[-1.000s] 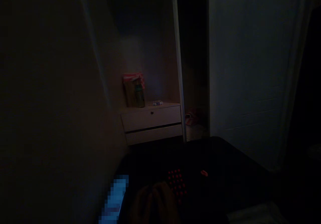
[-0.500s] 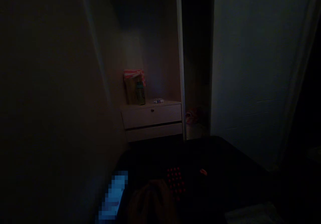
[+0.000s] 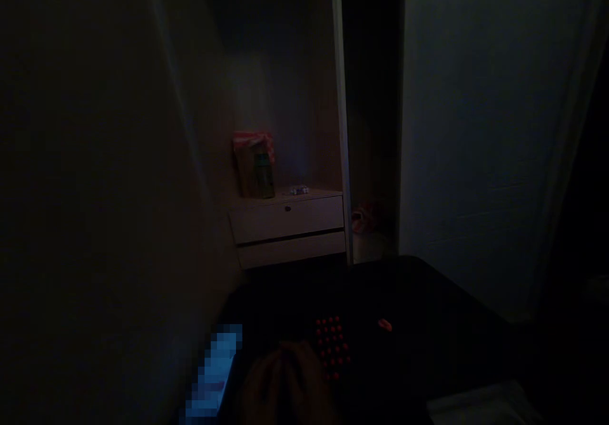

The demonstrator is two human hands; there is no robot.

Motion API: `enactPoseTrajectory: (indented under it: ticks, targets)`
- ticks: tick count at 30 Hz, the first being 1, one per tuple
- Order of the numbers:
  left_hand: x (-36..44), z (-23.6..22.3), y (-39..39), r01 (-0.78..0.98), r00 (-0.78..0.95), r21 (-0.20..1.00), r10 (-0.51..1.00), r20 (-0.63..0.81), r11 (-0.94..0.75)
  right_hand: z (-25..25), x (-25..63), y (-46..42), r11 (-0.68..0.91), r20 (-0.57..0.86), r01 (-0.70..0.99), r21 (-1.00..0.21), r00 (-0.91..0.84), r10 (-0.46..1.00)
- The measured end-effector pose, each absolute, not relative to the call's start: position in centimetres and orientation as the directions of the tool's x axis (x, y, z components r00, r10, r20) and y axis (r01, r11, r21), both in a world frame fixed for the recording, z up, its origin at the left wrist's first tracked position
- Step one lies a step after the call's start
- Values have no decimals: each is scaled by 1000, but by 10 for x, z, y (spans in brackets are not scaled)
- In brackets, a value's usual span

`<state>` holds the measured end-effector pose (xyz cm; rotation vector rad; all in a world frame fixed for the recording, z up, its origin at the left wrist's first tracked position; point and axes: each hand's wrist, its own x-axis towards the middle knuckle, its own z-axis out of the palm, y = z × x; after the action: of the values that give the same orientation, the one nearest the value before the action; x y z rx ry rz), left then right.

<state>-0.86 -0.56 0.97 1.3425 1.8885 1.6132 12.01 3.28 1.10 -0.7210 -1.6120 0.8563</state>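
The room is very dark. At the bottom centre a dim hand shape point(image 3: 285, 384) lies on a black surface point(image 3: 428, 311). I cannot make out whether it is my left hand, my right hand, or both together, and the fingers are too dark to read. Just right of it glows a small block of red dots point(image 3: 332, 346), like lit keys. A single red light point(image 3: 384, 325) sits further right. A blurred blue glowing screen point(image 3: 214, 374) stands to the left of the hand.
A pale cabinet with two drawers point(image 3: 289, 228) stands against the far wall. On it are a red-topped bag point(image 3: 252, 162) and a small object point(image 3: 299, 190). A white vertical frame edge point(image 3: 341, 158), a red-and-white thing point(image 3: 364, 219) on the floor, walls left and right.
The view has shifted slightly. The hand shape at the bottom stays in about the same place next to the red dots.
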Motion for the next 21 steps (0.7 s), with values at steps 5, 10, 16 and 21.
enactPoseTrajectory:
  ticks: [5, 10, 16, 21]
  targets:
    - [-10, 8, -4, 429, -510, 902, 810, 291, -53, 17, 123, 33, 540, 523, 15, -842, -226, 822]
    - [-19, 0, -1, 431, -438, 902, 868, 235, -27, 20, 125, 30, 485, 460, 60, -872, -233, 857]
    - [-16, 6, 0, 416, -486, 909, 850, 205, 19, 23, 122, 31, 477, 443, 84, -875, -263, 857]
    - [-21, 2, 3, 447, -462, 894, 854, 240, -9, 16, 114, 37, 472, 449, 60, -880, -221, 866]
